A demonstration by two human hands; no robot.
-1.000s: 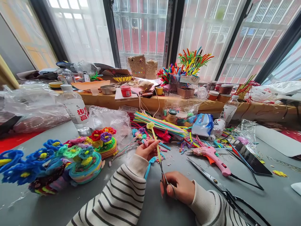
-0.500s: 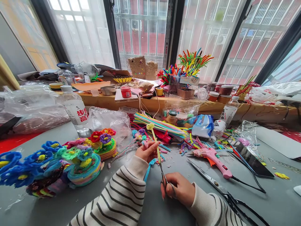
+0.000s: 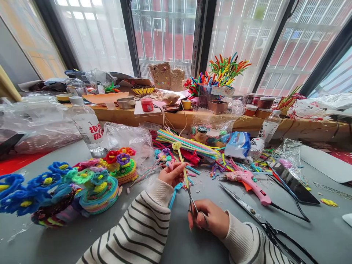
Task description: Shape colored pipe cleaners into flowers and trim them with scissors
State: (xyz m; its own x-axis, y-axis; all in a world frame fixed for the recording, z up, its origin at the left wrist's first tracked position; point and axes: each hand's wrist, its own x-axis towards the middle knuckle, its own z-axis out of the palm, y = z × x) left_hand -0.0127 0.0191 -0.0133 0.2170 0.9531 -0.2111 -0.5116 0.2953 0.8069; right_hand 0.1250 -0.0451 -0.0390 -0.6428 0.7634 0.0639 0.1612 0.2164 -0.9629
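Note:
My left hand (image 3: 172, 173) pinches a yellow pipe-cleaner stem (image 3: 182, 165) topped by a small yellow flower (image 3: 176, 145), holding it upright and tilted away from me. My right hand (image 3: 209, 219) is closed round the handles of small scissors (image 3: 191, 200). The blades point up at the lower end of the stem, just under my left fingers. A light blue pipe cleaner (image 3: 174, 193) lies on the grey table (image 3: 68, 238) beside my left wrist. Both sleeves are striped white and black.
Finished pipe-cleaner flower discs (image 3: 93, 185) and blue flowers (image 3: 24, 190) lie at the left. A water bottle (image 3: 88, 126), a bundle of coloured pipe cleaners (image 3: 189, 145), a pink glue gun (image 3: 247, 181), large scissors (image 3: 242, 205) and a dark tablet (image 3: 291, 183) surround my hands. The wooden sill (image 3: 165, 117) is cluttered.
The hands have barely moved. The scissors' blades sit slightly lower on the stem, and the view has shifted a little.

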